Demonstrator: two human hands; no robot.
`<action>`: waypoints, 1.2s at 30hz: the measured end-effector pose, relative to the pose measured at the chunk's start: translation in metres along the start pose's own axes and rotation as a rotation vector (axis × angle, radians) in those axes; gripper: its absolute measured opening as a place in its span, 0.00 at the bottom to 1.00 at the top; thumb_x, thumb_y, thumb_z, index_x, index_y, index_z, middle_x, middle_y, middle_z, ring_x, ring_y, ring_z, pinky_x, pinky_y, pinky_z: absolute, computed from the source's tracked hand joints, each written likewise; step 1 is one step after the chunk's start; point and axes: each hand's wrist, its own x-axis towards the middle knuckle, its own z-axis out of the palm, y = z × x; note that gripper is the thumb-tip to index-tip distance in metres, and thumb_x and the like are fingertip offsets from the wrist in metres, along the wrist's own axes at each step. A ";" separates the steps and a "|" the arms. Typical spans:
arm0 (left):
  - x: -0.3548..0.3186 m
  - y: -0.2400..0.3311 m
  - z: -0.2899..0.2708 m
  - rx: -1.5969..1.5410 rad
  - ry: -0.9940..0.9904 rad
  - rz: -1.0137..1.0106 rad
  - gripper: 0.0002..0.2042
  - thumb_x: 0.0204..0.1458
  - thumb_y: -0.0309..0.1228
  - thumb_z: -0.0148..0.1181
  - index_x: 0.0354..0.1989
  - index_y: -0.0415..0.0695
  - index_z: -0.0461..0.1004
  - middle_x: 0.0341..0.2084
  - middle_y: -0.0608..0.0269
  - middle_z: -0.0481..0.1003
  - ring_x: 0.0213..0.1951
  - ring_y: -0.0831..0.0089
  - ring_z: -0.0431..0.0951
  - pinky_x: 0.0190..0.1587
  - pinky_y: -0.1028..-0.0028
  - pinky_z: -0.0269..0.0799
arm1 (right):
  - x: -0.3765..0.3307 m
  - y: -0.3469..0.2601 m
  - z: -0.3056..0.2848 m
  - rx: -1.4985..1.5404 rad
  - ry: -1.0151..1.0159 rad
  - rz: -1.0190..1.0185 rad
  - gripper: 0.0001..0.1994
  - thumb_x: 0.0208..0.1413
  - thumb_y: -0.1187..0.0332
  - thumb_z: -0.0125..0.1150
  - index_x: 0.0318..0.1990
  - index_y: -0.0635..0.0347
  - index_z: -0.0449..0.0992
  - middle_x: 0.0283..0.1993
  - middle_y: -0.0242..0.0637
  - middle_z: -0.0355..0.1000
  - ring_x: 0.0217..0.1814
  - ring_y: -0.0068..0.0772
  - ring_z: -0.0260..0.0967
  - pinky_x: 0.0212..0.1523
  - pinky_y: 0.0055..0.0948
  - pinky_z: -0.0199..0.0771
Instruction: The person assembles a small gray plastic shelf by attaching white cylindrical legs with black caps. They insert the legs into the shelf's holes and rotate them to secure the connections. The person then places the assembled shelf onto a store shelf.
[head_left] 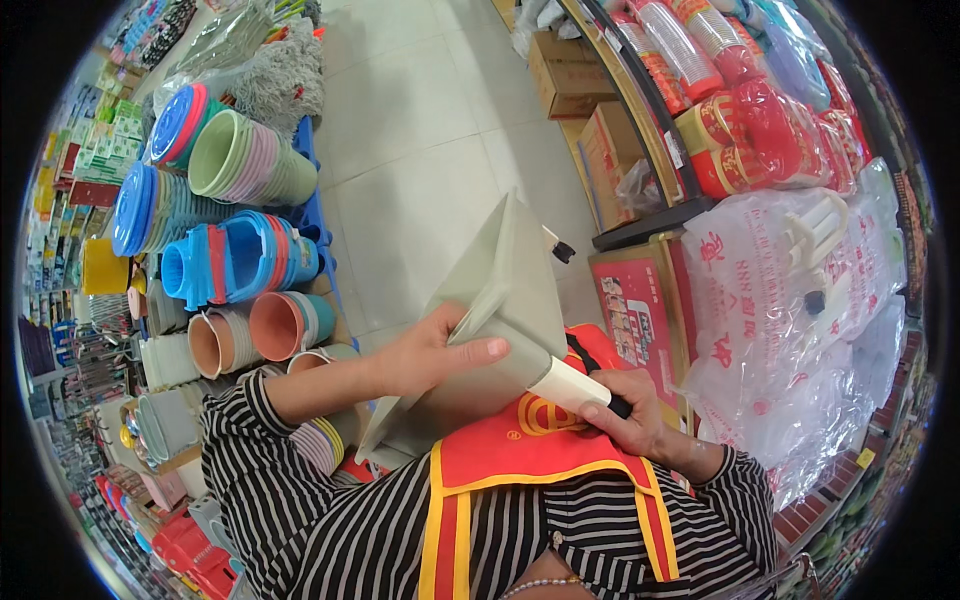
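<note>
A pale grey-green plastic piece with broad flat walls and a raised rim (505, 300) is held tilted in front of my body; its exact kind I cannot make out. My left hand (435, 352) grips its near wall, thumb stretched along the outside and the other fingers partly hidden. A cream leg-like part (567, 384) with a black end sticks out on the right side. My right hand (630, 410) is closed around that part near its black tip. Another cream part with a black end (560, 245) pokes out beyond the far side.
Stacked buckets (250, 160) and blue mop buckets (240, 260) stand along the left. Grey mop heads (285, 75) lie farther back. At right are cardboard boxes (615, 165), a shelf of red packages (730, 140), and clear plastic bags (760, 330) with a cream frame (815, 230) on them. Tiled floor (410, 130) runs between.
</note>
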 end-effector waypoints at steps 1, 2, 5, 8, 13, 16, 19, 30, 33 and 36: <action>0.000 0.001 0.001 -0.003 0.011 0.030 0.22 0.56 0.43 0.56 0.50 0.36 0.71 0.44 0.61 0.74 0.47 0.76 0.69 0.52 0.74 0.63 | 0.001 0.000 0.000 0.008 -0.001 -0.001 0.09 0.55 0.68 0.60 0.36 0.68 0.75 0.27 0.37 0.74 0.26 0.24 0.71 0.27 0.21 0.68; 0.000 0.002 0.003 -0.006 0.022 0.060 0.22 0.56 0.43 0.56 0.49 0.36 0.71 0.43 0.61 0.74 0.47 0.76 0.70 0.51 0.74 0.64 | 0.002 0.000 0.000 0.022 -0.005 0.027 0.10 0.55 0.68 0.59 0.36 0.68 0.75 0.27 0.37 0.73 0.26 0.23 0.71 0.27 0.21 0.68; 0.003 0.007 0.004 0.037 0.053 0.037 0.21 0.56 0.43 0.56 0.48 0.37 0.73 0.40 0.62 0.75 0.45 0.77 0.70 0.49 0.74 0.65 | 0.003 0.000 -0.001 0.069 -0.008 0.089 0.10 0.56 0.67 0.59 0.36 0.68 0.75 0.25 0.36 0.73 0.26 0.22 0.71 0.27 0.21 0.68; 0.007 0.012 0.004 0.067 0.085 -0.025 0.20 0.57 0.42 0.55 0.47 0.37 0.73 0.38 0.62 0.76 0.43 0.77 0.71 0.48 0.74 0.65 | 0.006 0.002 -0.002 0.112 -0.005 0.113 0.10 0.56 0.67 0.58 0.36 0.67 0.75 0.24 0.35 0.73 0.26 0.21 0.71 0.27 0.21 0.68; 0.011 0.018 0.006 0.038 0.131 -0.016 0.19 0.57 0.42 0.55 0.47 0.37 0.73 0.39 0.62 0.76 0.43 0.78 0.71 0.48 0.75 0.66 | 0.012 -0.002 -0.006 0.186 -0.011 0.163 0.11 0.58 0.66 0.57 0.37 0.68 0.75 0.25 0.33 0.72 0.26 0.19 0.69 0.28 0.20 0.68; 0.014 0.021 0.006 0.023 0.141 -0.009 0.20 0.56 0.42 0.55 0.47 0.36 0.74 0.39 0.62 0.76 0.43 0.78 0.72 0.48 0.75 0.66 | 0.016 -0.004 -0.009 0.214 -0.004 0.155 0.12 0.58 0.65 0.57 0.37 0.68 0.75 0.26 0.33 0.72 0.26 0.19 0.69 0.29 0.20 0.68; 0.016 0.028 0.009 0.001 0.176 -0.036 0.20 0.56 0.43 0.56 0.46 0.36 0.73 0.39 0.61 0.76 0.43 0.77 0.72 0.49 0.75 0.66 | 0.017 -0.001 -0.013 0.217 -0.032 0.169 0.12 0.58 0.65 0.56 0.38 0.68 0.75 0.26 0.33 0.72 0.26 0.19 0.69 0.28 0.20 0.68; 0.026 0.024 0.009 -0.008 0.149 -0.059 0.24 0.54 0.45 0.58 0.51 0.37 0.70 0.41 0.60 0.74 0.45 0.75 0.71 0.49 0.74 0.66 | 0.028 0.005 -0.041 0.128 -0.102 0.053 0.13 0.57 0.64 0.56 0.36 0.69 0.74 0.24 0.34 0.71 0.26 0.19 0.68 0.27 0.19 0.65; 0.030 0.029 0.005 0.004 0.142 -0.059 0.23 0.54 0.44 0.59 0.49 0.36 0.71 0.40 0.60 0.75 0.43 0.76 0.72 0.47 0.74 0.68 | 0.031 0.002 -0.045 0.112 -0.115 0.109 0.13 0.57 0.64 0.56 0.36 0.69 0.74 0.25 0.36 0.72 0.27 0.21 0.69 0.29 0.21 0.66; 0.030 0.019 0.004 0.060 0.204 -0.052 0.21 0.54 0.42 0.59 0.45 0.35 0.74 0.37 0.61 0.76 0.40 0.79 0.72 0.44 0.75 0.69 | 0.031 0.003 -0.042 0.056 -0.064 0.070 0.13 0.57 0.63 0.57 0.39 0.67 0.74 0.26 0.37 0.70 0.29 0.23 0.67 0.32 0.23 0.65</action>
